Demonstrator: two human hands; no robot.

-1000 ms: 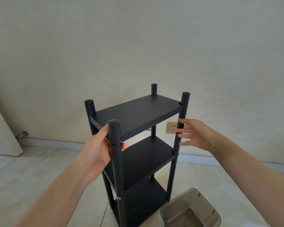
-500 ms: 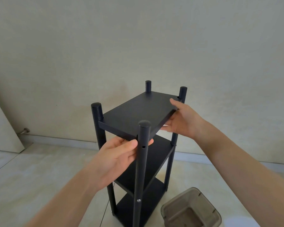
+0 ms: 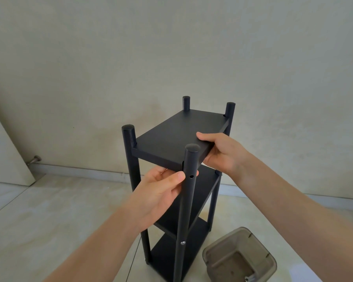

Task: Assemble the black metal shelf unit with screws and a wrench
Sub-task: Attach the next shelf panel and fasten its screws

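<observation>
Standing upright on the tiled floor (image 3: 49, 220), black shelf unit (image 3: 171, 200) with 3 shelves, 4 posts | left hand (image 3: 157, 196) pinches near post (image 3: 189, 190) beside an empty screw hole (image 3: 191, 176) | right hand (image 3: 222, 153) grasps top shelf (image 3: 177, 137) edge, thumb on top | translucent bin (image 3: 239, 259) just beside base

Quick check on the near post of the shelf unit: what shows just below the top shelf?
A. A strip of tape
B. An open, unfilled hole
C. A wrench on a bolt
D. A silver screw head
B: the near post shows an empty hole just under the top shelf; its only visible screw sits much lower down.
</observation>
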